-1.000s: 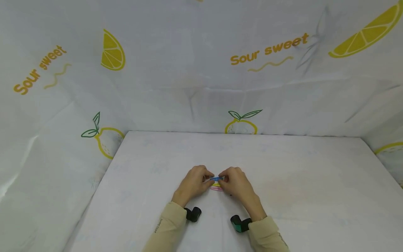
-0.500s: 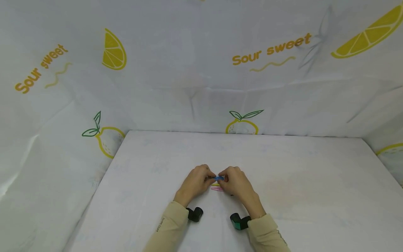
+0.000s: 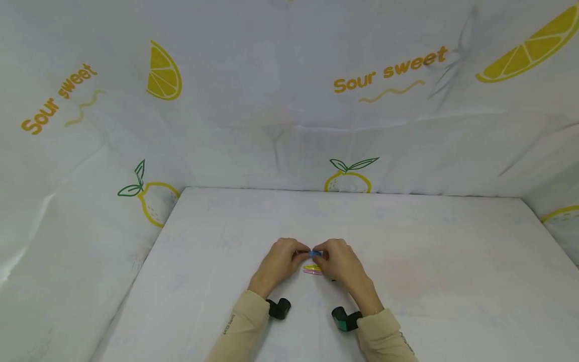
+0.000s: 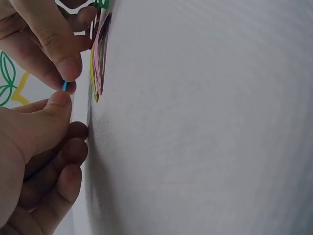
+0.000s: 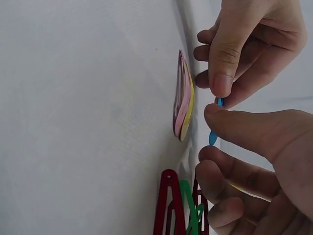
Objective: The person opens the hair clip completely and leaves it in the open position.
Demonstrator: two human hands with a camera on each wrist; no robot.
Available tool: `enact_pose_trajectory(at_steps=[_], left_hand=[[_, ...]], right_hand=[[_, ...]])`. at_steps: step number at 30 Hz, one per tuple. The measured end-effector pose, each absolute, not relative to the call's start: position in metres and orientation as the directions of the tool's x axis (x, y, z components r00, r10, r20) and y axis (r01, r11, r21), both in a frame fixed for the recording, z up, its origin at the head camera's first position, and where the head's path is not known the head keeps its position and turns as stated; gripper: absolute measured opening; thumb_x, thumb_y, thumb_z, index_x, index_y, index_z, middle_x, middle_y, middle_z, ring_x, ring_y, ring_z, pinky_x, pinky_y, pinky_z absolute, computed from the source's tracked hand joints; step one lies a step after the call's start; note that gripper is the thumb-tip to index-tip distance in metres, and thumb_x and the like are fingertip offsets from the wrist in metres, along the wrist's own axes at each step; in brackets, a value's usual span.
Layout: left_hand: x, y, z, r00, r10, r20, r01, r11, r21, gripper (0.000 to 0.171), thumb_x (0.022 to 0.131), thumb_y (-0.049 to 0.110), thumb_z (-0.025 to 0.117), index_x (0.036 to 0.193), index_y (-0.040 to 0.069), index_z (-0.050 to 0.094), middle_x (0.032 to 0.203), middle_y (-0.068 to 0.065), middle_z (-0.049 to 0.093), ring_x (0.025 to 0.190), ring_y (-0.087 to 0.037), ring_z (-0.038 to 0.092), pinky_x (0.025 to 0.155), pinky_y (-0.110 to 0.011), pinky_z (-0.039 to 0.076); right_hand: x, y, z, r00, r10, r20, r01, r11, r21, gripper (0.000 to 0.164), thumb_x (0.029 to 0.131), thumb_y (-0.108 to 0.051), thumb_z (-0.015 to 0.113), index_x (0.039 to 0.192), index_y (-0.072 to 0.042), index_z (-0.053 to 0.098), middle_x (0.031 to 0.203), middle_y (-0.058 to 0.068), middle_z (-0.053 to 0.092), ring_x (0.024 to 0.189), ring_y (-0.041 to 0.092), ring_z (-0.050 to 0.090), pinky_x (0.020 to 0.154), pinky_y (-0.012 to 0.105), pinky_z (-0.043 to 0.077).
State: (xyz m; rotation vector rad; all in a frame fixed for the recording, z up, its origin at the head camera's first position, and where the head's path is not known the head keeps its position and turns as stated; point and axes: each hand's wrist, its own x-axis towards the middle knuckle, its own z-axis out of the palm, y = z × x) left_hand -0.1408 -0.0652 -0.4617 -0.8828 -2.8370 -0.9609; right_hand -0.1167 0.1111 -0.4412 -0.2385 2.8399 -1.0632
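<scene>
Along the left, a pale hanging cloth [image 3: 45, 191] carries orange "Sour sweet" lettering [image 3: 59, 98], a yellow lemon slice [image 3: 164, 73] and a lemon outline [image 3: 156, 203] with green leaves. It continues across the back, where a second leafy lemon [image 3: 347, 182] meets the far edge of the white table [image 3: 235, 216]. The tabletop has faint bluish smudges, with a pale brownish patch to the right. Near its middle, the left hand [image 3: 280, 262], below a beige cuff, pinches one end of a blue hair clip [image 3: 315, 254] between thumb and finger. The clip is held just above the surface, between both hands; the right hand [image 3: 340, 260] pinches its other part. Just nearer the wearer lie a yellow clip [image 3: 312, 267] and a pink clip [image 3: 312, 272]. Farther right, the cloth repeats the lettering and a larger slice [image 3: 529, 50]. The left wrist view shows only a sliver of blue between the fingertips, while the right wrist view shows the clip's lower end beyond the right thumb. That view also reveals dark red clips [image 5: 168, 203] and a green clip [image 5: 187, 200] near the right hand, which mostly hides them from the head view.
</scene>
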Motion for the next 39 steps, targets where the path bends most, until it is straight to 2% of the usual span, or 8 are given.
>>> enact_pose_trajectory(at_steps=[5, 9, 12, 17, 25, 33, 39], left_hand=[[-0.139, -0.067, -0.458, -0.832, 0.508, 0.223, 0.535, 0.629, 0.564, 0.014, 0.095, 0.011, 0.071, 0.103, 0.006, 0.081, 0.099, -0.004, 0.081, 0.091, -0.014, 0.076, 0.078, -0.023, 0.058], [-0.137, -0.068, -0.455, -0.831, 0.5, 0.245, 0.537, 0.607, 0.585, 0.014, 0.095, 0.01, 0.071, 0.104, 0.005, 0.081, 0.1, -0.006, 0.081, 0.091, -0.015, 0.076, 0.079, -0.024, 0.059], [-0.136, -0.068, -0.453, -0.833, 0.494, 0.249, 0.534, 0.598, 0.598, 0.014, 0.095, 0.01, 0.071, 0.104, 0.005, 0.081, 0.1, -0.006, 0.081, 0.09, -0.015, 0.076, 0.078, -0.023, 0.059], [-0.136, -0.068, -0.453, -0.832, 0.495, 0.25, 0.533, 0.59, 0.606, 0.015, 0.095, 0.009, 0.07, 0.105, 0.003, 0.08, 0.1, -0.008, 0.08, 0.088, -0.015, 0.075, 0.075, -0.021, 0.058], [-0.135, -0.068, -0.452, -0.829, 0.492, 0.265, 0.537, 0.569, 0.622, 0.014, 0.094, 0.009, 0.072, 0.104, 0.002, 0.08, 0.098, -0.009, 0.08, 0.084, -0.015, 0.074, 0.073, -0.02, 0.057], [-0.134, -0.068, -0.451, -0.823, 0.49, 0.287, 0.549, 0.558, 0.622, 0.013, 0.093, 0.008, 0.073, 0.102, 0.001, 0.08, 0.094, -0.008, 0.08, 0.078, -0.013, 0.072, 0.07, -0.017, 0.055], [-0.134, -0.067, -0.452, -0.816, 0.48, 0.323, 0.567, 0.55, 0.613, 0.012, 0.092, 0.007, 0.075, 0.101, 0.003, 0.08, 0.092, -0.007, 0.08, 0.076, -0.012, 0.071, 0.069, -0.018, 0.056]], right_hand=[[-0.116, 0.111, -0.44, -0.987, -0.16, -0.015, -0.109, 0.735, -0.669, 0.013, 0.09, -0.008, 0.076, 0.101, -0.007, 0.082, 0.076, 0.002, 0.073, 0.059, 0.009, 0.056, 0.054, 0.024, 0.046], [-0.116, 0.112, -0.441, -0.986, -0.168, 0.01, -0.127, 0.7, -0.703, 0.015, 0.09, -0.007, 0.075, 0.103, -0.005, 0.081, 0.09, 0.006, 0.08, 0.073, 0.01, 0.068, 0.067, 0.029, 0.056], [-0.115, 0.113, -0.442, -0.984, -0.178, 0.011, -0.128, 0.66, -0.74, 0.017, 0.091, -0.007, 0.075, 0.106, -0.004, 0.081, 0.098, 0.007, 0.08, 0.082, 0.012, 0.073, 0.075, 0.032, 0.06], [-0.114, 0.116, -0.444, -0.981, -0.19, 0.037, -0.15, 0.623, -0.768, 0.02, 0.091, -0.007, 0.075, 0.11, 0.0, 0.079, 0.099, 0.011, 0.08, 0.08, 0.015, 0.075, 0.071, 0.027, 0.061], [-0.112, 0.12, -0.447, -0.977, -0.194, 0.086, -0.183, 0.565, -0.805, 0.02, 0.089, -0.006, 0.077, 0.107, 0.002, 0.079, 0.095, 0.013, 0.08, 0.077, 0.016, 0.076, 0.066, 0.02, 0.059], [-0.111, 0.122, -0.449, -0.973, -0.194, 0.124, -0.21, 0.523, -0.826, 0.019, 0.09, -0.006, 0.076, 0.106, 0.003, 0.079, 0.096, 0.015, 0.08, 0.075, 0.017, 0.076, 0.065, 0.017, 0.057], [-0.11, 0.121, -0.454, -0.965, -0.18, 0.19, -0.255, 0.484, -0.837, 0.016, 0.09, -0.006, 0.076, 0.104, 0.0, 0.08, 0.097, 0.016, 0.08, 0.073, 0.018, 0.076, 0.063, 0.017, 0.057]])
